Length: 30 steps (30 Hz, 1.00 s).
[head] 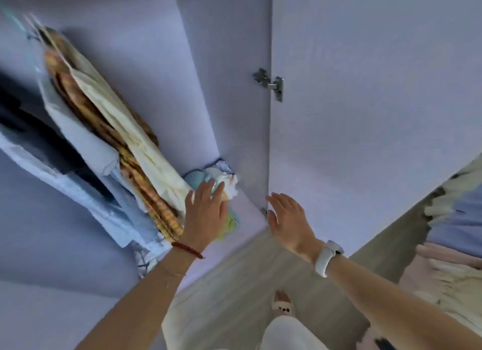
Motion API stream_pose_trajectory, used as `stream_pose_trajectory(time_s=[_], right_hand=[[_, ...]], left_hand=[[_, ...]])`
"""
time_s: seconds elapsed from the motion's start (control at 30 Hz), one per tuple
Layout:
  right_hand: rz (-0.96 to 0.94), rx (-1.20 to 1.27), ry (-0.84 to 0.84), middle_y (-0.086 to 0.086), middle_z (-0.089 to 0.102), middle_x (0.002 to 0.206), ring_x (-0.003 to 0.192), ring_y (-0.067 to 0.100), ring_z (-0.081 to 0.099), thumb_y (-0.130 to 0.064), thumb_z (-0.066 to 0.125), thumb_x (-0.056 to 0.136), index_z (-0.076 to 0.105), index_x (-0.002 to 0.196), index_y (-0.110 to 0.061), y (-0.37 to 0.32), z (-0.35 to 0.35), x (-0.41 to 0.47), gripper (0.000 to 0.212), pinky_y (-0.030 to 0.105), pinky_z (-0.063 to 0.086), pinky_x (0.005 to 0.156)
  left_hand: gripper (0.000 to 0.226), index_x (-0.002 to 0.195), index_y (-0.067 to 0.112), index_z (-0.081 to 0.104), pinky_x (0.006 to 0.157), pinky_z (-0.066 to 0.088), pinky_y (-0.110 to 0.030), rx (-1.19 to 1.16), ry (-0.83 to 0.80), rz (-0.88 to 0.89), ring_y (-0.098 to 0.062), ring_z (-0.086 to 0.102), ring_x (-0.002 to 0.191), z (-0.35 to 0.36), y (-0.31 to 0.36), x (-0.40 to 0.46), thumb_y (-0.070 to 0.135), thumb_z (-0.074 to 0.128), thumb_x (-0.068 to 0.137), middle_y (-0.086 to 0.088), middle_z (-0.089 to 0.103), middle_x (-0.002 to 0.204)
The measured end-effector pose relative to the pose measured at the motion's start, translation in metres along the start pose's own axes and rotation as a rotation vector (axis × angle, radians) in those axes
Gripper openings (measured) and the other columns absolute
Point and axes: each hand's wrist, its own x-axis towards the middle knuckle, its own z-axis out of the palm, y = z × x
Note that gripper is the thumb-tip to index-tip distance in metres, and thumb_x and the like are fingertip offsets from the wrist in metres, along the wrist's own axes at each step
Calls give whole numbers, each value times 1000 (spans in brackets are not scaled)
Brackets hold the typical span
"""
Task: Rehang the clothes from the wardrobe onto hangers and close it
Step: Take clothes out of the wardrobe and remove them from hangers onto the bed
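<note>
Crumpled clothes (221, 178) on wardrobe (250, 214) floor, L hand (206, 214) spread over them, R hand (289, 219) spread beside.

Below you lies a pale wood-grain floor (234, 284). You wear a red bead bracelet (187, 250) on one wrist and a white watch (326, 258) on the other. Your slipper (283, 304) shows near the bottom edge. At the far right sits a blurred heap of cream and pink bedding (453, 266).
</note>
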Motion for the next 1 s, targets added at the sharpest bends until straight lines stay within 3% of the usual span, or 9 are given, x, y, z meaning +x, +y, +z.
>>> stream_pose_trajectory(time_s=[0.2, 0.3, 0.4, 0.47, 0.57, 0.67, 0.8, 0.87, 1.0], right_hand=[[-291, 24, -16, 7, 48, 136, 127, 25, 41, -15, 43, 91, 45, 133, -11, -101, 7, 105, 41, 35, 30, 104], [-382, 171, -3, 10, 52, 131, 121, 28, 46, -12, 44, 93, 48, 130, -8, -159, 7, 159, 38, 38, 36, 100], [-429, 363, -5, 13, 52, 129, 119, 28, 47, -11, 43, 94, 49, 128, -5, -216, 1, 217, 35, 31, 35, 99], [-451, 474, 15, 16, 55, 124, 115, 29, 49, -10, 43, 94, 51, 125, -3, -251, -8, 253, 33, 23, 34, 95], [-497, 528, 36, 15, 59, 111, 105, 29, 53, -18, 45, 94, 57, 115, -5, -295, -17, 293, 27, 32, 41, 89], [-535, 445, -27, 14, 60, 101, 96, 28, 55, -26, 46, 93, 57, 104, -7, -328, -15, 322, 25, 35, 47, 81], [-518, 374, -140, 17, 59, 100, 95, 33, 55, -12, 41, 90, 54, 103, -2, -342, -11, 342, 21, 31, 42, 75], [-469, 373, -117, 16, 60, 106, 98, 34, 55, -9, 38, 92, 53, 110, -2, -341, -11, 350, 24, 33, 44, 79], [-359, 408, 1, 12, 61, 101, 96, 32, 56, -15, 32, 97, 54, 103, -5, -338, -14, 358, 25, 31, 41, 73]], left_hand=[[36, 120, 3, 58, 86, 43, -49, -22, 246, -206, -37, 56, 109, -79, -104, 23, 14, 57, 86, -21, 57, 123], [37, 112, 6, 63, 79, 43, -42, 61, 387, -240, -33, 59, 101, -118, -147, 38, 22, 39, 88, -14, 61, 114], [40, 110, 8, 64, 79, 42, -40, 163, 467, -249, -30, 59, 99, -146, -183, 67, 26, 36, 88, -11, 62, 111], [33, 112, 8, 63, 81, 41, -41, 202, 489, -285, -31, 57, 101, -158, -202, 89, 23, 45, 88, -11, 61, 115], [35, 117, 10, 60, 84, 39, -42, 203, 490, -343, -31, 52, 113, -164, -221, 116, 21, 57, 85, -10, 57, 124], [43, 131, 13, 49, 95, 33, -40, 149, 436, -423, -25, 41, 126, -160, -236, 130, 27, 50, 90, -7, 48, 136], [45, 138, 16, 41, 103, 30, -38, 66, 374, -459, -20, 31, 132, -147, -251, 132, 28, 43, 94, -3, 35, 146], [44, 137, 16, 43, 101, 33, -39, 54, 379, -440, -21, 34, 130, -146, -253, 132, 27, 45, 94, -4, 37, 145], [44, 135, 17, 46, 98, 37, -41, 46, 383, -429, -24, 36, 128, -143, -255, 133, 27, 47, 93, -6, 39, 143]])
